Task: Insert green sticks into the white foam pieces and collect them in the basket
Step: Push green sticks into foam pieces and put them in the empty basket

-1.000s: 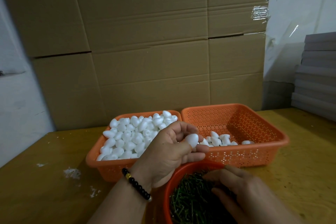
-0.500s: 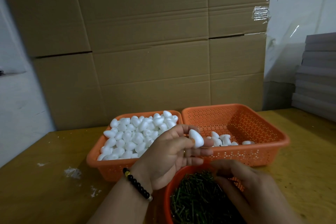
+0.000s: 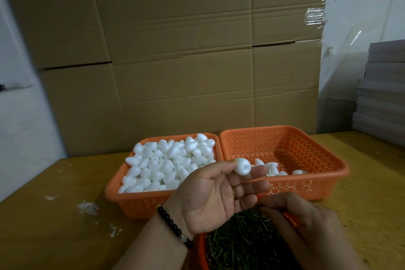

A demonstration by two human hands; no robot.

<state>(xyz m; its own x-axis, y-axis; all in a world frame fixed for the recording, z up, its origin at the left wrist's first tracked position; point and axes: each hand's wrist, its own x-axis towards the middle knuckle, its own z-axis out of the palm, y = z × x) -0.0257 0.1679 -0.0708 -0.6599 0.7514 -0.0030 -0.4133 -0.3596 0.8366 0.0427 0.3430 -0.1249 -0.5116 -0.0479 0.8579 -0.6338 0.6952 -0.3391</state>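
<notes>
While only a few finished pieces lie in the right basket (image 3: 285, 184) and its neighbour stays heaped, the left hand (image 3: 215, 193) pinches a stickless foam piece (image 3: 241, 166) above the stick bowl (image 3: 200, 254); the right hand's (image 3: 306, 228) grip is unreadable.

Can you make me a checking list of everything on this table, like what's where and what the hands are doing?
Surface: yellowish wooden table, with white crumbs on its left part.
Job's things: left basket heaped with white foam pieces; right basket holds only a few foam pieces; round orange bowl of green sticks nearest the person.
Clutter: nothing seen besides the crumbs.
Hands: left hand, palm up, pinches one foam piece with its dimple facing the camera; right hand is over the bowl of sticks, fingers curled; what it holds cannot be told.
Cables: nothing seen.
Surroundings: cardboard boxes behind the baskets; stack of grey sheets at right.
</notes>
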